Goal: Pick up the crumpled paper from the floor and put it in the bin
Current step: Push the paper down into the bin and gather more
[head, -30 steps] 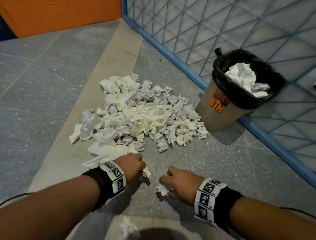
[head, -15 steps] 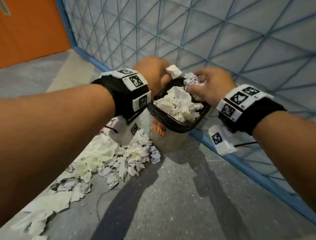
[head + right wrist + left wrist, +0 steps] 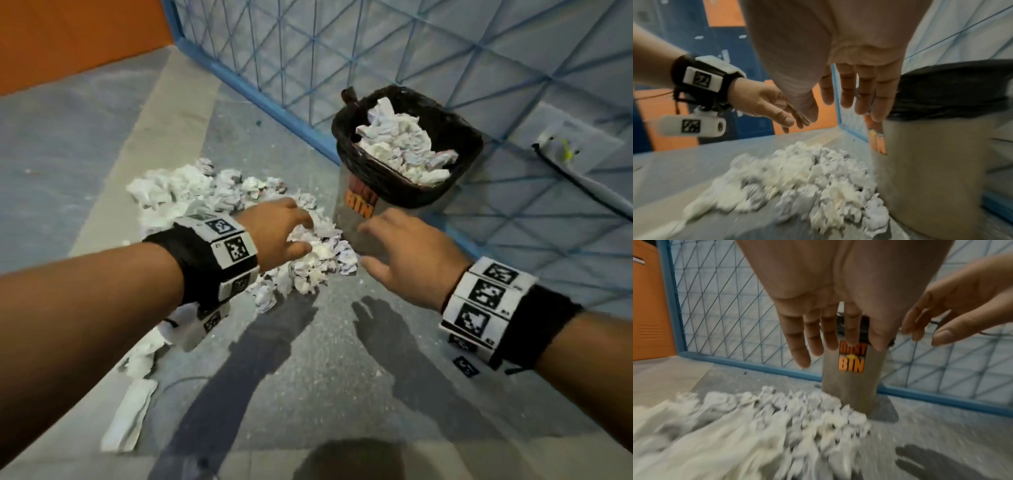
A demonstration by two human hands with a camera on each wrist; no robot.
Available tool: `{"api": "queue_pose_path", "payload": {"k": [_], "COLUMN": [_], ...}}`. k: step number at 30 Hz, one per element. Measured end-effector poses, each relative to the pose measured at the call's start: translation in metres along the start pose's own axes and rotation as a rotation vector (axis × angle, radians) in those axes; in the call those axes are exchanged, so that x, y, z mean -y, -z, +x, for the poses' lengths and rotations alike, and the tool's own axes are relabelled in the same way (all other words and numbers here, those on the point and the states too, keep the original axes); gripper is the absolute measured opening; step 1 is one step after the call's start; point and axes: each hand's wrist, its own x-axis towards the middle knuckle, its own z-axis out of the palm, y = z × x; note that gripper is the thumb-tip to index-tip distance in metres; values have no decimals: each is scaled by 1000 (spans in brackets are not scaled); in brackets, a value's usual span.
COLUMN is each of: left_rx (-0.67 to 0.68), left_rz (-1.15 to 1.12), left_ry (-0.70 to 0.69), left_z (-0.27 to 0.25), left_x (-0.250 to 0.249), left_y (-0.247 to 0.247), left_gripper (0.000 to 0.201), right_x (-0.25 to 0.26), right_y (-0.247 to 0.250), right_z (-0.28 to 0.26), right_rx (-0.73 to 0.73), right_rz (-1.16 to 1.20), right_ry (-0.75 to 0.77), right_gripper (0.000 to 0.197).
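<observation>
Grey speckled floor point(image 3: 342, 370), with a pale strip running from 7 o'clock toward 12 in the head view; blue mesh fence point(image 3: 342, 51) along the far side, orange wall point(image 3: 68, 41) at 11 o'clock.

Bin point(image 3: 352, 226): grey, upright, black liner, orange "BIN" lettering, standing against the fence base at roughly 1 o'clock from the hands. Liner holds crumpled white paper, level with or just below the rim.

Crumpled paper pile point(image 3: 212, 192) on the floor at 10 to 11 o'clock, its near edge reaching the foot of the bin. Loose flat sheet point(image 3: 130, 414) lies apart at 7 o'clock.

Left hand point(image 3: 274, 236): palm down above the pile's near edge, fingers spread and straight, holding nothing; the left wrist view confirms an empty palm point(image 3: 828, 296). Contact with the paper cannot be told.

Right hand point(image 3: 407, 253): palm down just in front of the bin, fingers extended and loose, empty. Right wrist view shows fingertips point(image 3: 877, 113) beside the liner's edge.

Hands apart, neither gripping. Both wrists carry black bands with printed marker blocks.
</observation>
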Motion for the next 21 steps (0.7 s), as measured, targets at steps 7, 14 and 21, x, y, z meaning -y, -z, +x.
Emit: {"api": "queue_pose_path", "payload": {"k": [7,14,21], "left_rx": [477,734,570], "left_rz": [66,90,265], "left_ry": [-86,-262,-314], "left_z": [-116,-197,-217], "left_x": [27,27,38], "left_y": [-84,-177,-209], "left_gripper": [58,71,20], "right_x": [87,154,168], "right_y": [-89,-181,-221], "right_z": [-76,-137,-121], "right_rx": [554,878,802], "right_rz": [-15,77,18], "right_ry": [178,260,365], "right_gripper": [58,41,36]}}
